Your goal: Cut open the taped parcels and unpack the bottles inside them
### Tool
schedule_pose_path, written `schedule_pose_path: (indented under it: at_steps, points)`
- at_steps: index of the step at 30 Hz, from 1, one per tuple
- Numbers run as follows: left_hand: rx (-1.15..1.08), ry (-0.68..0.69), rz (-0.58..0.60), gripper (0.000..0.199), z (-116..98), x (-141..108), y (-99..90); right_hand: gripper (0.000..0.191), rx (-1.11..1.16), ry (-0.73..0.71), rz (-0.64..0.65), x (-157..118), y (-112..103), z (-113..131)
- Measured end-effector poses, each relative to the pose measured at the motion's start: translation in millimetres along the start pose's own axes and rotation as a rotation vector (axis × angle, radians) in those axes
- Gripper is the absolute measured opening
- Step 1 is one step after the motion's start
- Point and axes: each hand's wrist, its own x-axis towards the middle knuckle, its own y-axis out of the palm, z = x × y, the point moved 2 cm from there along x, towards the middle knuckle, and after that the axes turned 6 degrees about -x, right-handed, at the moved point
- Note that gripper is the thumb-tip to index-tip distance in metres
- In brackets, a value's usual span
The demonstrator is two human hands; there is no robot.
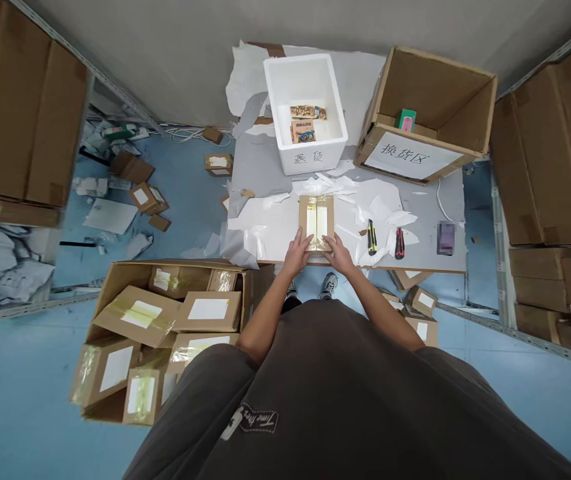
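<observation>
A small cardboard box (317, 213) lies on the table in front of me, with a white label and shiny tape along its middle seam. My left hand (297, 253) holds its near left corner, fingertips on the top. At the near right corner my right hand (339, 255) grips the same box. To the right of it lie a yellow-and-black utility knife (372, 237) and a red-and-black utility knife (399, 243). What my thumbs touch is hard to make out.
A white foam bin (310, 157) with small packages and a large open carton (415, 157) with a green box stand at the back. A phone-like object (445, 238) lies at the right. Torn paper covers parts of the table (285, 250). A carton of parcels (108, 280) stands left of me.
</observation>
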Motion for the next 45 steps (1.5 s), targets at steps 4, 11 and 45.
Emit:
schedule_pose_path:
  at_steps: [4,11,45]
  points:
    - [-0.065,0.055,-0.203,0.072,-20.2,20.6,-30.4,0.06,-0.067,-0.081,-0.133,21.9,-48.5,14.1]
    - [-0.12,-0.094,-0.182,0.065,-29.1,91.7,-48.3,0.064,-0.234,0.051,-0.06,101.6,-84.7,36.5]
    - [-0.254,-0.299,-0.149,0.083,18.9,103.1,-47.7,0.074,-0.165,0.106,0.059,152.4,-43.6,40.6]
